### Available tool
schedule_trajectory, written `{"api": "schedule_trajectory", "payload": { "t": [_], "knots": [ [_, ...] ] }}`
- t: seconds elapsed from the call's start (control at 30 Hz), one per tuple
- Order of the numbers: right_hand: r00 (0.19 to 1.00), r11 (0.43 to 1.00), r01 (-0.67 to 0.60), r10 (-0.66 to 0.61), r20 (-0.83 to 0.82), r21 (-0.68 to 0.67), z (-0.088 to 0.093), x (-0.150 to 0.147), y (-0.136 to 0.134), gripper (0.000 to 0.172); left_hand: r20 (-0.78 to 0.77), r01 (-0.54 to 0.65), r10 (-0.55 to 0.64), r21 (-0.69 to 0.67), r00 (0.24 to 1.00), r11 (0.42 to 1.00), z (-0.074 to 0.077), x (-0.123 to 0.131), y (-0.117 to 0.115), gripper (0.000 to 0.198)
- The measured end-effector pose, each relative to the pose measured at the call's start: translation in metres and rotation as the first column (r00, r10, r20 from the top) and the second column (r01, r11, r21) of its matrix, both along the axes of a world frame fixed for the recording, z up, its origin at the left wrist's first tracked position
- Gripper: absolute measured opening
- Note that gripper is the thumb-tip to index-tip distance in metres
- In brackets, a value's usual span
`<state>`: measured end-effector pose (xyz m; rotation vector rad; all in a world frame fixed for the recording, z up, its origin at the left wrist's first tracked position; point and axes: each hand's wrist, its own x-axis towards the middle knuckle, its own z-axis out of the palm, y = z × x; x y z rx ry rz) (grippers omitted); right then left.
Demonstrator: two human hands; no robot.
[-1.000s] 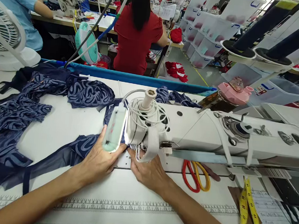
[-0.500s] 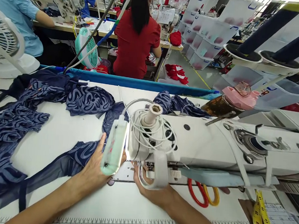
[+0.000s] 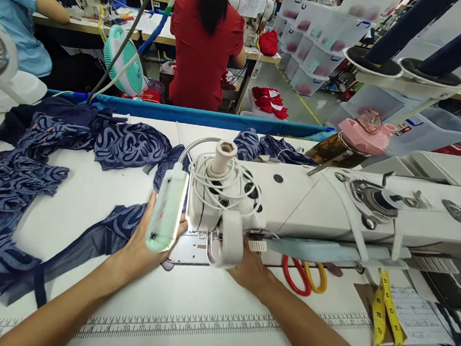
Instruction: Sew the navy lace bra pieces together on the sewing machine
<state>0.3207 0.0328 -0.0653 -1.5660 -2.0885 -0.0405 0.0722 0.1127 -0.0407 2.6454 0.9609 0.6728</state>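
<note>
My left hand (image 3: 137, 251) rests on the white table beside the needle plate (image 3: 193, 249), its visible fingers spread against a navy patterned fabric piece (image 3: 123, 220). A pale green lamp (image 3: 166, 210) on a bendy neck covers part of this hand. My right hand (image 3: 248, 269) is under the head of the white sewing machine (image 3: 293, 197), just right of the needle area. A white guard (image 3: 231, 239) and the machine head hide its fingers, so I cannot see whether they hold anything.
More navy patterned fabric (image 3: 5, 202) is heaped at left. Red- and yellow-handled scissors (image 3: 296, 275) lie below the machine arm, near a yellow tape measure (image 3: 380, 310). A printed ruler (image 3: 184, 328) runs along the front edge. A pink-lidded jug (image 3: 348, 140) stands behind; two people sit beyond.
My right hand has drawn back rightward from the needle area, and its fingers have gone behind the guard. My left hand stays by the fabric. The whole view has shifted slightly.
</note>
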Motion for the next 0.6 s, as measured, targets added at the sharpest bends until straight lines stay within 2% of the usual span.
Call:
{"api": "schedule_trajectory", "payload": {
  "t": [0.13,0.23,0.33,0.43,0.6],
  "knots": [
    [0.999,0.998,-0.019,0.02,-0.033,0.054,0.006,-0.007,0.005,0.027,-0.099,0.034,-0.028,0.067,0.995,0.997,-0.002,-0.001,-0.003,0.03],
    [0.992,0.98,-0.096,0.11,-0.07,0.173,0.014,-0.011,0.009,0.024,-0.091,0.034,-0.022,0.131,0.996,0.991,-0.002,-0.001,-0.008,0.035],
    [0.98,0.957,-0.17,0.19,-0.065,0.237,0.019,-0.013,0.013,0.019,-0.066,0.023,-0.014,0.139,0.998,0.99,-0.002,0.0,-0.009,0.035],
    [0.966,0.936,-0.232,0.254,-0.048,0.266,0.021,-0.016,0.016,0.021,-0.024,-0.02,0.022,0.064,0.999,0.998,-0.002,0.004,-0.005,0.028],
    [0.959,0.928,-0.27,0.284,-0.018,0.255,0.022,-0.02,0.016,0.021,0.086,-0.141,0.161,-0.195,0.983,0.971,-0.005,0.009,0.0,0.021]
  ]
}}
